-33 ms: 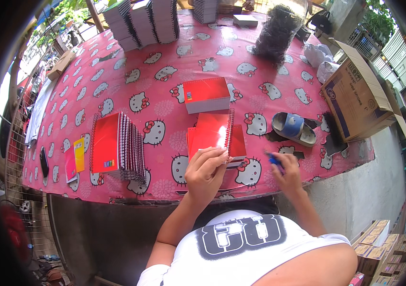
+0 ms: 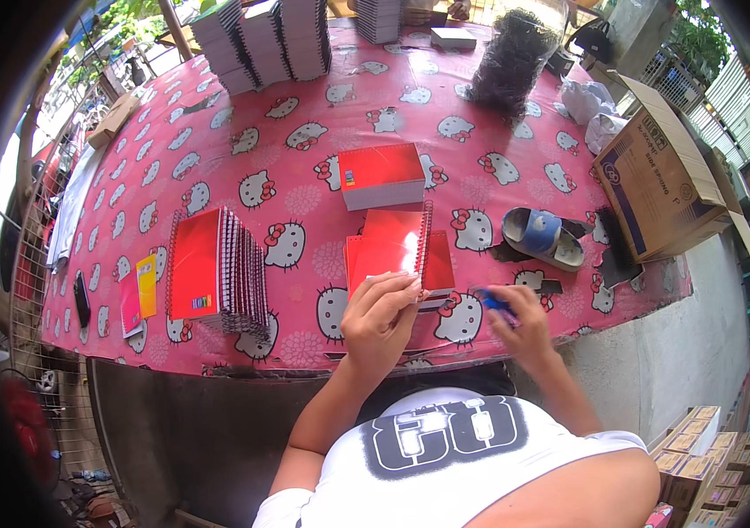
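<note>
My left hand [image 2: 380,319] pinches the near edge of a red spiral notebook [image 2: 393,233], close to the lower end of its wire coil. The notebook is tilted above several more red notebooks [image 2: 440,264] on the table. To the right, my right hand [image 2: 528,327] is closed around a small blue-handled tool [image 2: 496,304], its tip turned toward the coil but apart from it. The tool's exact kind is too blurred to tell. Just beyond lies a block of red-covered notebooks [image 2: 382,167], its page edges facing me. A tall stack of coil-bound red notebooks [image 2: 203,264] stands at the left.
A blue slipper [image 2: 540,233] lies right of my hands, near an open cardboard box [image 2: 661,176]. Pink and yellow booklets [image 2: 138,295] and a phone [image 2: 82,299] are at far left. Tall notebook stacks [image 2: 261,44] and a bundle of black coils [image 2: 511,66] stand at the back.
My right hand has moved a little to the left with the blue-handled tool, nearer the notebook's coil. My left hand and the notebook have stayed in place.
</note>
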`<action>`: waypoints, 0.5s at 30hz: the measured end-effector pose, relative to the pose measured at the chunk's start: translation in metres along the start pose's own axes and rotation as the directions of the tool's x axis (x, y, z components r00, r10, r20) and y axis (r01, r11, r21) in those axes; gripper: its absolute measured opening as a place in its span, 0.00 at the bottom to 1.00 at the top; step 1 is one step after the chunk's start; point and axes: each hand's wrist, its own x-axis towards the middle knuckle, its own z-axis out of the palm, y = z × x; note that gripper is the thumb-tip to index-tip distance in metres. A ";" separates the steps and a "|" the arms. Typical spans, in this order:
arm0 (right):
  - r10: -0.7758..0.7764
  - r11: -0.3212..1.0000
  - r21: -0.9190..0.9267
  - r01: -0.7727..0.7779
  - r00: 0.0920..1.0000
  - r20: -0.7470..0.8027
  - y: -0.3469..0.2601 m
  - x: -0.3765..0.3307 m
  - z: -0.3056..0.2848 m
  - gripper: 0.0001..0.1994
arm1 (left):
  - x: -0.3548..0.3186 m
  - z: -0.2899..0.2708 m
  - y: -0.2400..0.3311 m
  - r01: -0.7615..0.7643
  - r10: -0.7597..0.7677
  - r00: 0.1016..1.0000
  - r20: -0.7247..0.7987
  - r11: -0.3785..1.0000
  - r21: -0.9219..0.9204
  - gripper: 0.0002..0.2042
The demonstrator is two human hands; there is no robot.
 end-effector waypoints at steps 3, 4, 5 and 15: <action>-0.176 0.982 0.071 0.175 0.984 0.010 -0.058 0.020 0.003 0.24 | 0.000 -0.003 0.002 0.009 -0.009 1.000 -0.001 1.000 -0.007 0.12; -0.226 0.973 0.055 0.225 0.974 0.003 -0.064 0.024 0.003 0.25 | 0.002 -0.005 0.003 0.020 -0.020 1.000 -0.004 1.000 -0.004 0.12; -0.219 0.973 0.073 0.218 0.976 0.007 -0.065 0.024 0.003 0.25 | 0.003 -0.007 0.003 0.031 -0.031 1.000 -0.007 1.000 0.000 0.12; -0.138 0.946 0.316 0.077 0.975 0.174 -0.077 0.034 -0.005 0.17 | 0.003 -0.008 0.001 0.018 -0.019 0.999 -0.041 0.999 -0.029 0.13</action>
